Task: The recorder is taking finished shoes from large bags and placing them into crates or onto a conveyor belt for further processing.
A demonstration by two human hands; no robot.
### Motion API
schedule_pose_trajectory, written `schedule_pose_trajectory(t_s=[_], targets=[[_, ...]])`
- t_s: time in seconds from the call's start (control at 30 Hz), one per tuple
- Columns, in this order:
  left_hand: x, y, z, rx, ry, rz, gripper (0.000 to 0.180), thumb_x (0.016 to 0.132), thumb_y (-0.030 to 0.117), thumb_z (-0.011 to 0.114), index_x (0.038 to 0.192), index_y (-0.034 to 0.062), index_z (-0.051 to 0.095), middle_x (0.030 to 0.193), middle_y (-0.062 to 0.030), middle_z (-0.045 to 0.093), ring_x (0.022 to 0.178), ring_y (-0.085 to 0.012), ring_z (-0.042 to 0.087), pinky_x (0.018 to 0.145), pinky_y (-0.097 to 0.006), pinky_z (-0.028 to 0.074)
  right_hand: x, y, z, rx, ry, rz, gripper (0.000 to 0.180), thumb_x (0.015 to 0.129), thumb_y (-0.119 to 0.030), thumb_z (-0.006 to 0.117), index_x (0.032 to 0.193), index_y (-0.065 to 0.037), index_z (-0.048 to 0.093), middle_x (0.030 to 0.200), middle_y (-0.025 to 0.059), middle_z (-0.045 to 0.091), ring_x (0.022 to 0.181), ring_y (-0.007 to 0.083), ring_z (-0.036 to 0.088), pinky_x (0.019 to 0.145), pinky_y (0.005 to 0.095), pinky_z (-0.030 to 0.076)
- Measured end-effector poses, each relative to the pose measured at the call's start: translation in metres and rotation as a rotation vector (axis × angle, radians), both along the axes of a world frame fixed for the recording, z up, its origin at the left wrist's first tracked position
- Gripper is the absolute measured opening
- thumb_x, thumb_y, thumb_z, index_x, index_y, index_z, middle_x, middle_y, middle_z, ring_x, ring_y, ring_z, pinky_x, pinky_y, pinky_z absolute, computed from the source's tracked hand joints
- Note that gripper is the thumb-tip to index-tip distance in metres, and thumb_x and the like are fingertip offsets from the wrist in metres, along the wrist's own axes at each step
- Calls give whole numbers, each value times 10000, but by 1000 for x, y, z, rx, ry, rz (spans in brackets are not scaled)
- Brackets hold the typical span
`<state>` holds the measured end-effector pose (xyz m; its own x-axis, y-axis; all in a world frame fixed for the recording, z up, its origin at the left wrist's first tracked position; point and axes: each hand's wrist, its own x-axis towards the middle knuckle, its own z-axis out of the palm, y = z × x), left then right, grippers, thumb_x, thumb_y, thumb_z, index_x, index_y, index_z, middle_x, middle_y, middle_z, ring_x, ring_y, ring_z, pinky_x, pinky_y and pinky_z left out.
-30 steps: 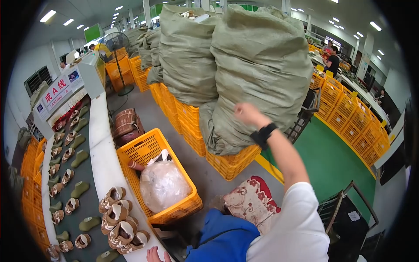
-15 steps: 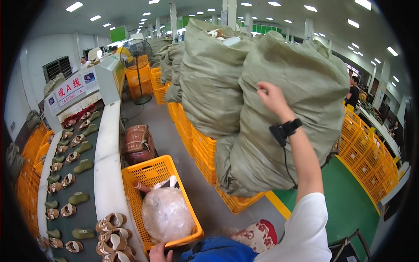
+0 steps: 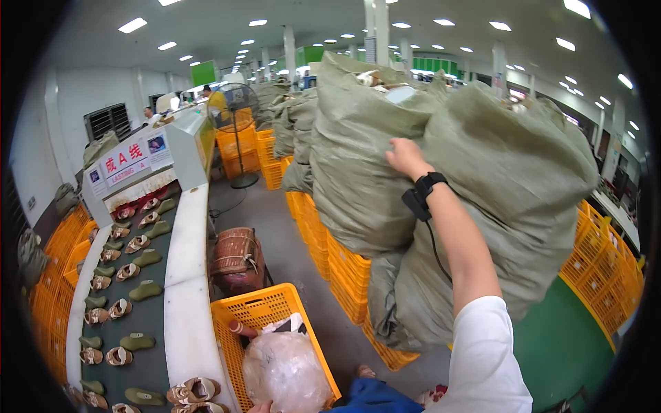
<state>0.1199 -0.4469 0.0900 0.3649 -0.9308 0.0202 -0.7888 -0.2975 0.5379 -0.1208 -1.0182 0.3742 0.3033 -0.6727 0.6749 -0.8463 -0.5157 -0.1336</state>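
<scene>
My right hand [image 3: 407, 159], with a black band and cable at the wrist, reaches to the grey-green woven sack [image 3: 361, 165] on the left of a pair. Its fingers are curled; whether they pinch the fabric is hidden. Beside that sack stands another bulging grey-green sack [image 3: 502, 172], behind my forearm. Only a bit of my left hand [image 3: 261, 407] shows at the lower edge, by the yellow plastic crate [image 3: 258, 303]. Its fingers are mostly cut off. Inside the crate lie a clear plastic bundle [image 3: 286, 372] and a brown cylindrical piece [image 3: 242, 328].
On the left a dark conveyor [image 3: 148, 313] carries sneakers and green shoe lasts, bordered by a white ledge [image 3: 186, 268]. A brown wicker basket [image 3: 237, 251] and a standing fan [image 3: 237, 131] are beyond the crate. Stacked yellow crates [image 3: 348, 275] support the sacks. People work farther back.
My right hand has moved left, from in front of the right sack to the left one. The view has shifted, and my left hand has mostly slipped below the lower edge.
</scene>
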Motion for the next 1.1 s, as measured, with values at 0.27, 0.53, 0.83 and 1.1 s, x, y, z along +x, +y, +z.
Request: schedule_pose_trajectory(t_s=[0.27, 0.53, 0.83, 1.1], targets=[[1, -116, -14, -149, -127, 120, 355, 774, 184, 655, 1089, 36, 586, 790, -215, 633, 683, -383, 606, 614, -445, 494, 12, -130, 66, -400, 35, -339, 513, 736, -311, 692, 1148, -62, 513, 1166, 95, 546, 1069, 305, 523, 837, 455, 450], [-5, -188, 40, 20, 39, -17, 402, 776, 246, 659, 1100, 27, 567, 1084, -204, 576, 999, -357, 549, 849, -407, 454, 37, -182, 77, -117, 36, 19, 345, 789, -256, 607, 1040, -23, 559, 1024, 195, 588, 953, 368, 565, 811, 444, 450], [22, -371, 157, -675, -379, -603, 334, 761, 118, 649, 1067, 19, 559, 1014, -155, 601, 968, -329, 569, 836, -393, 470, 11, -160, 24, -248, -196, 140, 461, 806, -330, 611, 1131, -15, 521, 982, 246, 611, 935, 413, 573, 789, 466, 459], [-22, -597, 314, -1016, -389, -753, 329, 802, 115, 616, 1115, 33, 555, 1104, -159, 584, 1028, -328, 551, 879, -381, 455, 57, -119, -7, -195, 78, 98, 420, 758, -326, 653, 1145, -202, 549, 1015, 160, 556, 855, 352, 595, 740, 448, 483]])
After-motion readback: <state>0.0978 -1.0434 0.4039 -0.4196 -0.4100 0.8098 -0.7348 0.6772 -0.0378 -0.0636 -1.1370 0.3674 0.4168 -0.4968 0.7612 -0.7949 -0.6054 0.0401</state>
